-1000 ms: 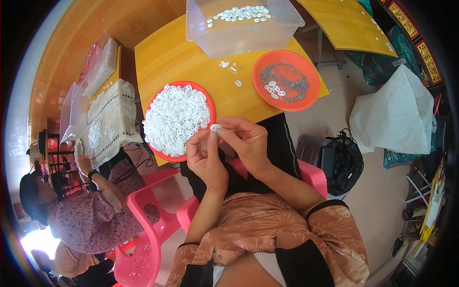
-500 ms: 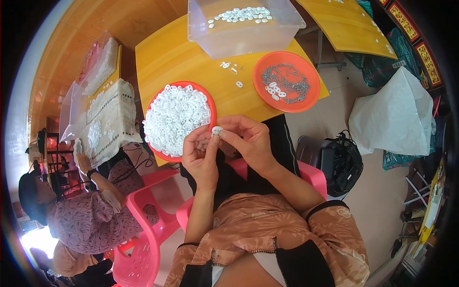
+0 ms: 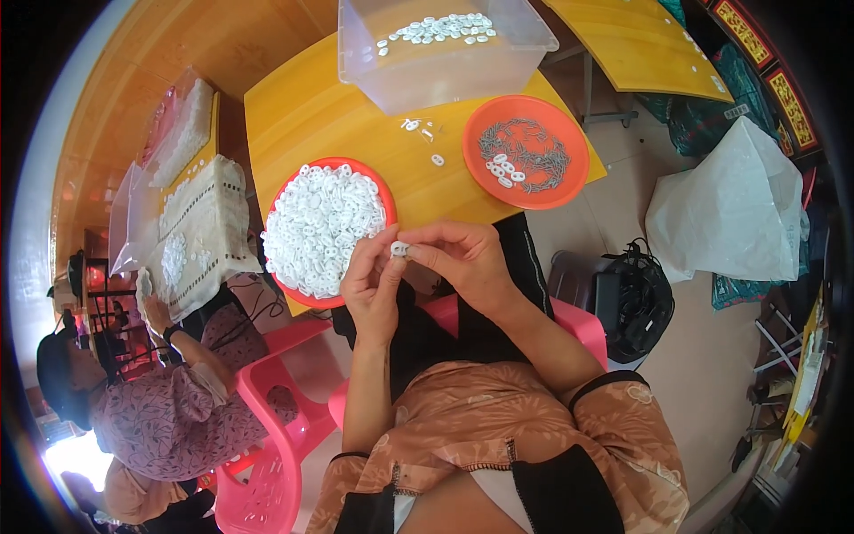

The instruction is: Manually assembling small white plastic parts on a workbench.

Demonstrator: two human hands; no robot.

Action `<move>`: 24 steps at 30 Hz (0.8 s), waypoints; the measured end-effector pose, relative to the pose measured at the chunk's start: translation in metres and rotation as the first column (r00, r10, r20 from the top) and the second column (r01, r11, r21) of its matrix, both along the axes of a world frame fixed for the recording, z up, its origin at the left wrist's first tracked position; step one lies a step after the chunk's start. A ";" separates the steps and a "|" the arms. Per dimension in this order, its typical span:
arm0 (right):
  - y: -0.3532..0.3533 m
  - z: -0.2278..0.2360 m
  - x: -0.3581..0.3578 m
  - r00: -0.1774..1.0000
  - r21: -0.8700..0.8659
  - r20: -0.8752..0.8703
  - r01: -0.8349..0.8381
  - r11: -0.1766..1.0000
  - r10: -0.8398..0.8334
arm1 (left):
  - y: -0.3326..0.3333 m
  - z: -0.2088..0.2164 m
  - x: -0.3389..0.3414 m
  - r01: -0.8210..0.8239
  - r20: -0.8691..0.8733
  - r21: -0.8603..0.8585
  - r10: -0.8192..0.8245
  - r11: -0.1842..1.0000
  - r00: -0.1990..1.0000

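Between my two hands is a small white oval plastic piece with two holes (image 3: 399, 249). My left hand (image 3: 371, 289) pinches it from the left with thumb and fingertips, the other fingers curled. From the right, my right hand (image 3: 464, 263) holds the same piece between thumb and forefinger. Just left of my hands, a red round tray (image 3: 391, 198) is heaped with similar white pieces (image 3: 325, 227). Farther right on the yellow table (image 3: 294, 98) stands an orange bowl (image 3: 527, 109) with small grey metal pins (image 3: 543, 151) and several white pieces (image 3: 504, 169).
A clear plastic bin (image 3: 436, 80) with white pieces is at the table's far side. Loose bits (image 3: 418, 127) lie before it. At left, a person (image 3: 178, 392) works at a cloth-covered table (image 3: 209, 209). A pink chair (image 3: 276, 418), black bag (image 3: 642, 303) and white sack (image 3: 725, 209) stand around.
The white piece has been turned slightly in my fingertips, so both holes now show. My hands stay together in nearly the same place. The view has shifted a little.
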State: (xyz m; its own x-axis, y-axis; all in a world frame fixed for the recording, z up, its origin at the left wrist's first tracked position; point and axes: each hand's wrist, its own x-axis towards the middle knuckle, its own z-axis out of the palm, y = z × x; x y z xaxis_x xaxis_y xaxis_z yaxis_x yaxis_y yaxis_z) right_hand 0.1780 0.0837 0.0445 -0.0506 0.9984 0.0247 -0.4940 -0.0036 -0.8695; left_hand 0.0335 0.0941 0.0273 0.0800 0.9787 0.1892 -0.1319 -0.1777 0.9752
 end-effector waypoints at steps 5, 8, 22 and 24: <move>0.002 0.003 0.000 0.982 0.007 -0.186 -0.020 1.000 0.021 | 0.010 -0.003 -0.001 0.106 -0.107 0.134 -0.092 0.985 0.990; 0.001 0.002 0.000 0.975 -0.026 -0.220 -0.003 1.000 -0.003 | 0.011 -0.007 0.005 0.115 -0.032 0.162 -0.112 0.980 0.993; 0.005 0.009 0.004 0.984 -0.087 -0.022 -0.178 0.980 0.177 | 0.004 -0.016 0.015 -0.068 0.010 0.225 0.068 0.972 0.998; 0.006 0.002 0.003 0.979 -0.095 0.009 -0.200 0.975 0.202 | 0.002 -0.016 0.018 -0.063 -0.018 0.210 0.068 0.976 0.998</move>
State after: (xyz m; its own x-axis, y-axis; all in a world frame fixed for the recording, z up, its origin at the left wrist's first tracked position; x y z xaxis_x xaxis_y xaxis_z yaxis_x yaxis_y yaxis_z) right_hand 0.1810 0.0893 0.0465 -0.2502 0.9656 -0.0707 -0.4591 -0.1827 -0.8694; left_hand 0.0517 0.0958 0.0118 0.0244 0.9209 0.3891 -0.0890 -0.3857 0.9183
